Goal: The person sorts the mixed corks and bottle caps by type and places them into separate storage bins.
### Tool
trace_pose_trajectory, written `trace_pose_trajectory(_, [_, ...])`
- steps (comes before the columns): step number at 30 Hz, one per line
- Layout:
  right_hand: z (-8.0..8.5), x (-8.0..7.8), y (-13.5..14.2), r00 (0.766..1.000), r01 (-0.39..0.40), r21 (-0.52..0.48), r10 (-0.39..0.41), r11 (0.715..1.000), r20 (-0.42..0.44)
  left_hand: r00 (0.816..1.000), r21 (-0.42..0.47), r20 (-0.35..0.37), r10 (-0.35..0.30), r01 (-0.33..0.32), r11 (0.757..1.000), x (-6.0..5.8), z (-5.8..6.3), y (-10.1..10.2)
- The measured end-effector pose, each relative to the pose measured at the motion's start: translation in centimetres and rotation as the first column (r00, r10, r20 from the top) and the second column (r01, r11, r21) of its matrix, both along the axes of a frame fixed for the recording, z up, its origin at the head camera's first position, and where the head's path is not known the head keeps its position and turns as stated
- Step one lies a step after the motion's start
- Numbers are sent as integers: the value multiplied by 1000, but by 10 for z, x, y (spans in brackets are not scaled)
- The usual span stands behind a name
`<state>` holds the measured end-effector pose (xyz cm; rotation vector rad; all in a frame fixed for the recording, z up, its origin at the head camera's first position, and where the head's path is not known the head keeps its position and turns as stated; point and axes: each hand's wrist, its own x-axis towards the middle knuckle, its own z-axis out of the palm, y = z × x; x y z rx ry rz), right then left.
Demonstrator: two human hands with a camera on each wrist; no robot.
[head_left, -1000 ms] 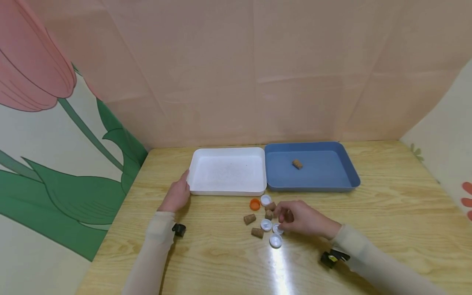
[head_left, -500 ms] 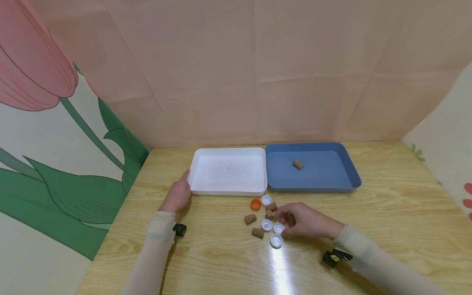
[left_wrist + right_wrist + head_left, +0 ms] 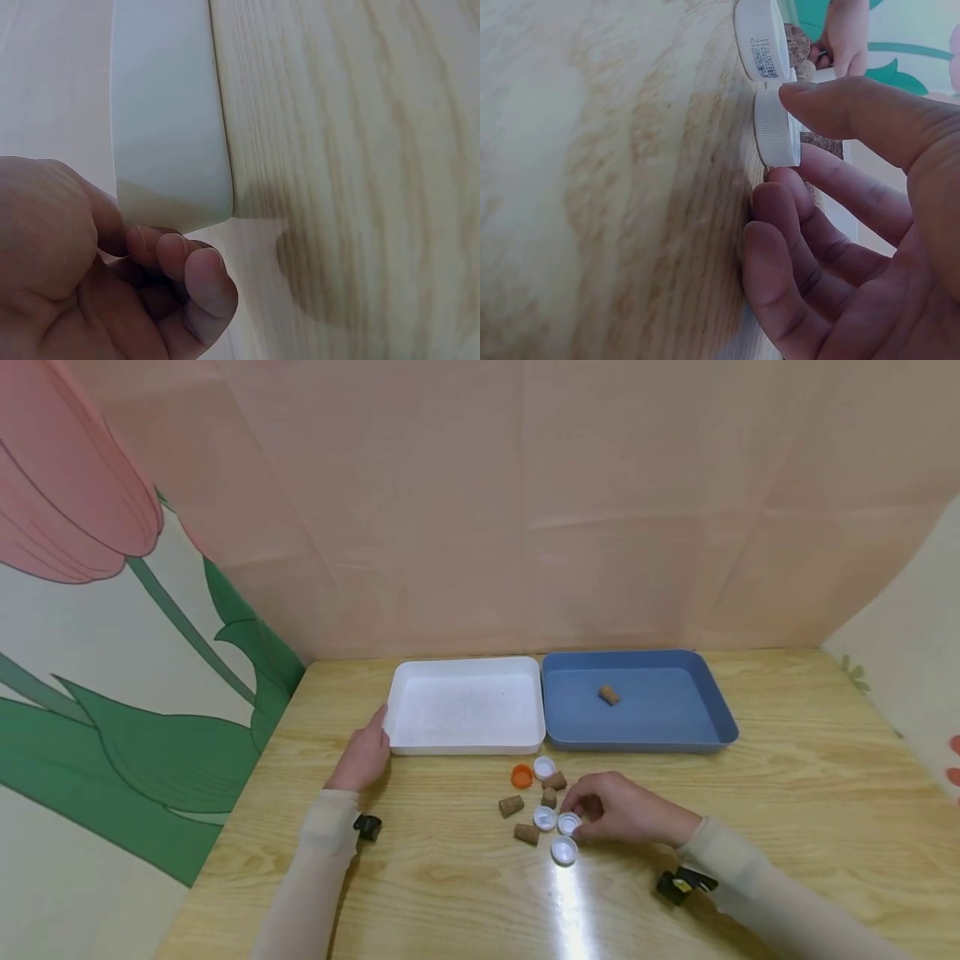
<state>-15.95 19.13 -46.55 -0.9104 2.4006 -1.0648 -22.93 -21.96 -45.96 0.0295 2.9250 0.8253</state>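
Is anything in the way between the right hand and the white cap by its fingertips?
No, nothing visible: the right hand has its thumb and a finger right at the white cap. The printed cap sits beside it, not between.

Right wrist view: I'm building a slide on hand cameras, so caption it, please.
A right hand pinches a ribbed white cap on the wood-grain table, beside a printed white cap.

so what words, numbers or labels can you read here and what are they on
"20270711", on the side of a white cap
"202?0712", same cap, fourth digit unclear
Characters before both numbers: too blurred
Yellow mark on the right wrist's black device: too small
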Motion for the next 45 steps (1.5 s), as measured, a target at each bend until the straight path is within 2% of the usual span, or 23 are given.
trace_pose_trajectory(11, [1, 0, 2, 1000, -16, 12, 16, 1000, 27, 1000, -19, -6, -10, 10, 1000, 0, 1, 1])
trace_pose_trajectory(17, [3, -2, 5, 1000, -12, 9, 12, 1000, 14, 999, -17, -22, -24, 24, 1000, 0, 0, 0])
trace_pose_trajectory(24, [9, -8, 14, 999, 12, 24, -12, 1000, -30, 1000, -4, 1, -10, 10, 1000, 0, 0, 0])
trace_pose_trajectory(33, [28, -19, 20, 994, 55, 46, -50, 997, -100, 1000, 10, -9, -7, 7, 1000, 0, 0, 0])
trace_pose_trajectory(36, [37, -24, 19, 992, 80, 65, -73, 995, -102, 1000, 34, 10, 2, -2, 999, -2, -2, -1])
trace_pose_trajectory(39, [44, -30, 16, 990, 102, 66, -96, 993, -100, 1000, 49, 8, 3, -3, 999, -4, -4, -3])
trace_pose_trajectory(45, [55, -47, 1, 987, 99, 41, -92, 994, -133, 1000, 56, 13, 15, -16, 998, -4, -7, -7])
